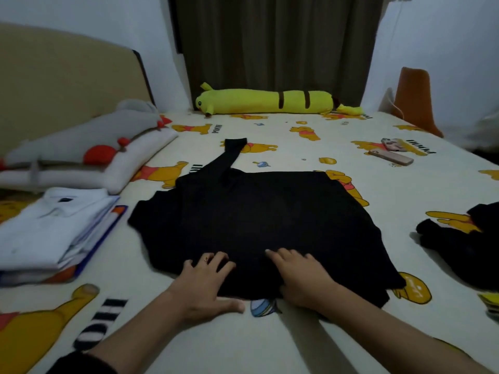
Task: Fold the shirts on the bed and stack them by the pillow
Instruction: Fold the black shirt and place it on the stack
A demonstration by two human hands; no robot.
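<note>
A bedroom in someone's home: a wide bed (283, 344) covered with a cream sheet printed with yellow cartoon bears fills the room, backed by a padded beige headboard (62, 76). A flat white pillow (129, 160) lies at its head with a grey plush toy (89, 133) on top, and a long yellow plush bolster (267, 101) rests against dark floor-length curtains (275, 44). Two phones in pale cases (394, 151) sit on the sheet, plain white walls (445, 36) all around
</note>
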